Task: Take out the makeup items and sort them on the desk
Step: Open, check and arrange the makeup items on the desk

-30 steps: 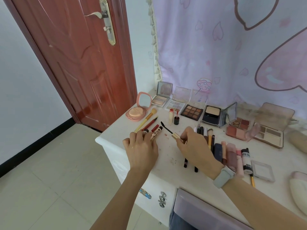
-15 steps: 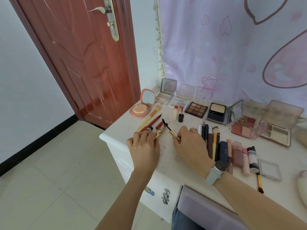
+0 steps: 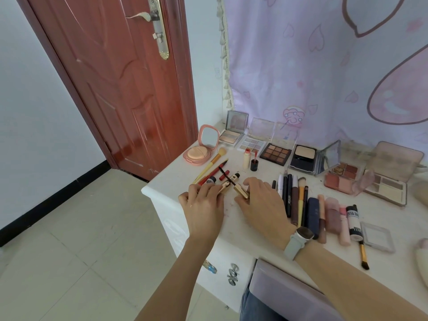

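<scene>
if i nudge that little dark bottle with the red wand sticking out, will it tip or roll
The small dark bottle stands upright, narrow and uncapped, so a nudge would probably tip it. The red wand rising from it likely makes it top-heavy. It looks round, so once down it may roll toward the cream tube and might leak.

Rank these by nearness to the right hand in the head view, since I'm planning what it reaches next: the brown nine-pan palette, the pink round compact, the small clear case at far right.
From the right hand:
1. Brown palette, just behind it.
2. Pink compact, back left.
3. Clear case, far right, near edge.
</scene>
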{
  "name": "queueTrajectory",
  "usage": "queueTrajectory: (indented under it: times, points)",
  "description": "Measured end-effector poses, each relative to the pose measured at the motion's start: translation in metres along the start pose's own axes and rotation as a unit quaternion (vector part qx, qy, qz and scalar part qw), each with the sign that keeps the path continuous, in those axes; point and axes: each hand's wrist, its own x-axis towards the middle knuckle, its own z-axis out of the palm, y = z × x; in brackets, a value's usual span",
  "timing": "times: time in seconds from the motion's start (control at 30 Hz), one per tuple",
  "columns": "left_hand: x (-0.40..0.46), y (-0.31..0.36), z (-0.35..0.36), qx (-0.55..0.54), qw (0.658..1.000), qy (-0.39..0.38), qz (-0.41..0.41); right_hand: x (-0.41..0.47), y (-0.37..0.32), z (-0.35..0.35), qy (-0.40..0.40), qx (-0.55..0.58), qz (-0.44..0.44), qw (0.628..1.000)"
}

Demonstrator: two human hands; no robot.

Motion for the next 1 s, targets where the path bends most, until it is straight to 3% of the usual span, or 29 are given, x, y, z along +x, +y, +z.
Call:
queueTrajectory:
  times: [0.67, 0.83, 1.0]
  points:
    - [-0.003, -0.002, 0.003, -0.005, 1.0, 0.017, 0.013, -0.002, -0.01, 0.002, 0.001, 0.048, 0.005, 0.999]
    - [-0.007, -0.009, -0.004, -0.018, 0.998, 0.023, -0.052, -0.001, -0.006, 0.001, -0.009, 0.064, -0.013, 0.998]
    - [-0.008, -0.017, -0.007, -0.012, 0.992, -0.026, -0.121, -0.004, -0.005, -0.001, -0.026, 0.061, -0.023, 0.998]
